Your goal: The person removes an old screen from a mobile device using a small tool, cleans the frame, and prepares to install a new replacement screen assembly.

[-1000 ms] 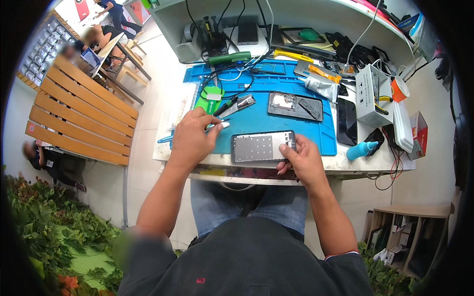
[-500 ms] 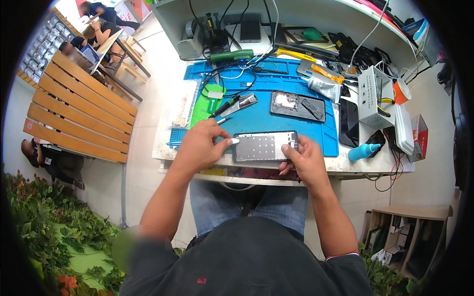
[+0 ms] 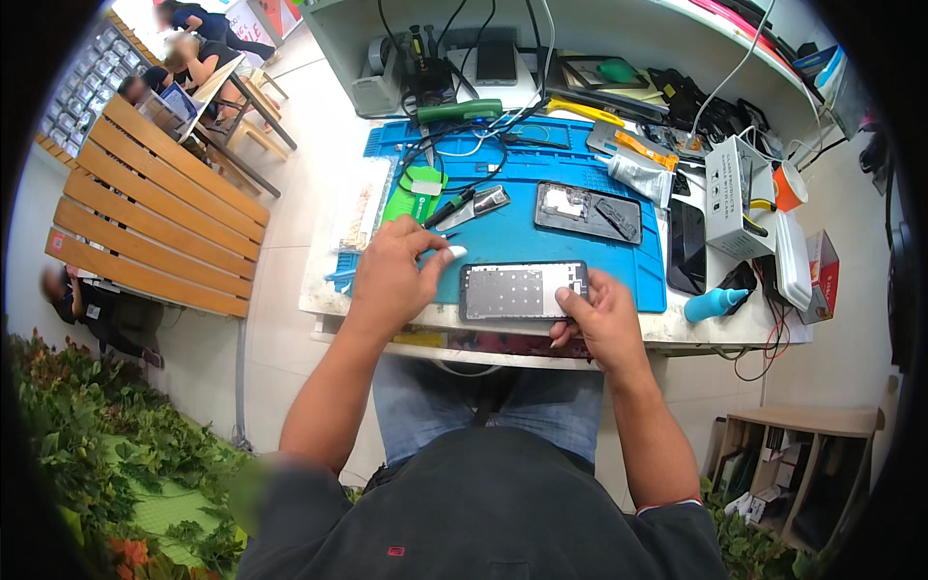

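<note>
Person: seated at a workbench, seen from above; dark shirt and blue jeans nearest, both forearms reaching away toward the bench.
Right hand (image 3: 601,319): at the near edge of the bench, fingers clamped on the right end of the phone frame, thumb lying across its top face.
Phone frame (image 3: 523,290): a flat dark rectangle lying lengthwise, left to right, on the near edge of the blue mat; its upward face is grey and dotted with small marks, with a dark border around it.
Left hand (image 3: 394,277): just left of the phone frame, fingers closed together around a small white-tipped tool (image 3: 450,253) whose tip points toward the frame's left end.
Blue mat (image 3: 503,227): covers the middle of the white bench, under the phone frame.
Second phone body (image 3: 588,211): open, dark, farther back on the mat.
Green pad (image 3: 414,192): far left on the mat, black pen-shaped tool beside it.
Blue bottle (image 3: 714,304): lying right of the mat.
White box (image 3: 732,196): far right, cables around it.
</note>
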The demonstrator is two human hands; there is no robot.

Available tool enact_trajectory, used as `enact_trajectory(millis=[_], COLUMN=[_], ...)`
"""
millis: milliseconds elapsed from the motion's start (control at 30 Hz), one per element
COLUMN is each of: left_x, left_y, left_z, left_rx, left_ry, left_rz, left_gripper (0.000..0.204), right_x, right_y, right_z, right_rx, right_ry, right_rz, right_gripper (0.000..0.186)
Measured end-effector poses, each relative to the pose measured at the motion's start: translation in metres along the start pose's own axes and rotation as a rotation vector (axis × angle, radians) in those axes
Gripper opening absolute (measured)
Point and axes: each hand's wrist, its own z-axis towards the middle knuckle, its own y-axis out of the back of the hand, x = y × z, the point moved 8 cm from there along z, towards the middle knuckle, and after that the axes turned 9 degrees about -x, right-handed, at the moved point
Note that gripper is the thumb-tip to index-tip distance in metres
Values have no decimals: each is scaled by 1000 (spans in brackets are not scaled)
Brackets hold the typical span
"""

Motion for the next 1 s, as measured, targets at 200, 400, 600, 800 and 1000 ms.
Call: enact_trajectory(millis=[200, 400, 600, 800, 1000], left_x=[-6, -10, -15, -33, -14], left_y=[-3, -17, -32, -34, -24], left_z=[11, 8, 15, 2, 9], left_rx=[-2, 283, 360, 283, 257], left_ry=[-7, -136, -217, -460, -292], left_rz=[-5, 96, 123, 214, 113], left_gripper=[23, 23, 13, 18, 22], right_x=[-1, -3, 0, -3, -3], right_y=[1, 1, 0, 1, 0], right_z=[0, 1, -2, 0, 0], right_rx=[-17, -8, -14, -17, -29], right_ry=[2, -1, -5, -5, -11], right_rz=[0, 20, 30, 36, 29], right_gripper=[31, 32, 33, 33, 32])
